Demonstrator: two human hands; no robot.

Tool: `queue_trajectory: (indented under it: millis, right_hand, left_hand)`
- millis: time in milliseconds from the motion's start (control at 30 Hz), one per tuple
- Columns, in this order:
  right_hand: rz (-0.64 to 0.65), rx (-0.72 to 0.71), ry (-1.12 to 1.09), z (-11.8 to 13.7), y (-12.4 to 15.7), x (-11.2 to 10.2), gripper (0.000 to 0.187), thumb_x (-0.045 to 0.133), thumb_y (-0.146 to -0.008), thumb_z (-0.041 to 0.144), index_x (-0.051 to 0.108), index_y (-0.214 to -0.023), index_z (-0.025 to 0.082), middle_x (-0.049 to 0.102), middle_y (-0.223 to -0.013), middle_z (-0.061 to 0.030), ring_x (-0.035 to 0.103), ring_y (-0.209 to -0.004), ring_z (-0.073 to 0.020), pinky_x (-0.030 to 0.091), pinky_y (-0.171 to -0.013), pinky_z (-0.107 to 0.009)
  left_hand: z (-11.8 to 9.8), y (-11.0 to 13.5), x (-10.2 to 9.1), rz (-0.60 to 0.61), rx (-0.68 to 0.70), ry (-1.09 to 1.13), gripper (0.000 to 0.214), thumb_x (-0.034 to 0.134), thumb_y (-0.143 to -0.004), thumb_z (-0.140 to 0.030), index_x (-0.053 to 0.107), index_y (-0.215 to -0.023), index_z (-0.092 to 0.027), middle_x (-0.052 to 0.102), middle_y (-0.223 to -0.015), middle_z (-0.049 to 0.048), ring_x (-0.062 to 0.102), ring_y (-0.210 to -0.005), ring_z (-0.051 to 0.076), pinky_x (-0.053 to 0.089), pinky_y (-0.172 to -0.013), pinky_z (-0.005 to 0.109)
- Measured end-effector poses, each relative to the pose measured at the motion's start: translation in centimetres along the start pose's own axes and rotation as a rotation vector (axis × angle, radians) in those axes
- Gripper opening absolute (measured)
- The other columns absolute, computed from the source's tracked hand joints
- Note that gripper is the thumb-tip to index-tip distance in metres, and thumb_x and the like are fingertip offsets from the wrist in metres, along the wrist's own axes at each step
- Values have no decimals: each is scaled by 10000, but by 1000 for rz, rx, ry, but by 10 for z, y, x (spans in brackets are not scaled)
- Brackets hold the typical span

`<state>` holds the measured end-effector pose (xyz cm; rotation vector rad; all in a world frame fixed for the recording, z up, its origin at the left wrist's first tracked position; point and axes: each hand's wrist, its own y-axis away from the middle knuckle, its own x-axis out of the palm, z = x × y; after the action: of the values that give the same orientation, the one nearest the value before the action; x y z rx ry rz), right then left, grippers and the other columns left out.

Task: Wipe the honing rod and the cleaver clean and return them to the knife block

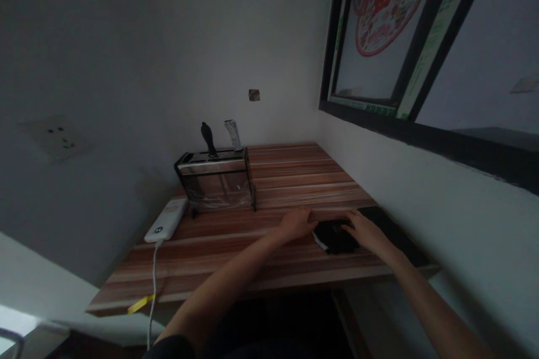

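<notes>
Dark sleeve [172, 346], hands [297, 223] [362, 230] at black item [337, 237], lettering [379, 109] unreadable

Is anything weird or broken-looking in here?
One thing, maybe: the small brownish square on the back wall, above the table. It looks rough and patchy against the plain wall, unlike the neat white socket at left. I see no spill.

The flat item [337, 237] is black with a white edge. Reddish-brown and paler wood-grain stripes cover the table [290, 171]; the power bank [167, 220] is white, the tag [140, 303] yellow.
</notes>
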<state>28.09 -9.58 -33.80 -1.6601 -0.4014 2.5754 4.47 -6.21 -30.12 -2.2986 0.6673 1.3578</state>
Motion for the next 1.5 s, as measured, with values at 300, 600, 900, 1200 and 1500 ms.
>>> queue_trajectory:
  millis: [300, 600, 900, 1200, 1500]
  right_hand:
    - [-18, 23, -149, 3, -1, -1, 75, 567, -729, 186, 558, -800, 209, 635, -891, -78, 630, -869, -228, 487, -826, -354]
    - [-32, 74, -667, 23, 1, -2, 251, 622, -716, 405, 535, -876, 232, 668, -955, -92, 648, -957, -264, 507, -856, -397]
    - [94, 21, -1077, 131, -29, 36, 366, 602, -760, 327, 511, -1107, 254, 648, -1020, -50, 635, -907, -210, 533, -717, -330]
    - [325, -62, -988, 253, -82, 98, 252, 527, -748, 64, 481, -931, 231, 580, -781, 37, 547, -527, -94, 416, -399, -173]
    - [363, -69, -831, 267, -89, 138, 393, 599, -661, -6, 500, -964, 224, 530, -704, 80, 512, -456, -76, 432, -417, -197]
  left_hand:
    - [-6, -1, 12, 56, -96, 6, 242, 627, -849, -340, 624, -996, -147, 651, -1034, 74, 618, -957, 209, 498, -850, 416]
    - [15, 8, -2, -138, -77, 297, 146, 552, -844, -198, 558, -987, -172, 664, -895, 39, 618, -819, 157, 481, -721, 254]
    - [73, 71, -69, -378, -165, 360, 262, 521, -834, -160, 486, -1089, -206, 570, -759, -29, 581, -726, 137, 442, -651, 221]
    - [166, 155, -116, -458, -427, 127, 229, 552, -827, -254, 489, -1043, -216, 545, -668, -43, 608, -670, 175, 429, -596, 245]
    - [199, 171, -105, -387, -624, -68, 224, 627, -777, -198, 514, -970, -202, 631, -726, 8, 659, -729, 213, 430, -631, 264]
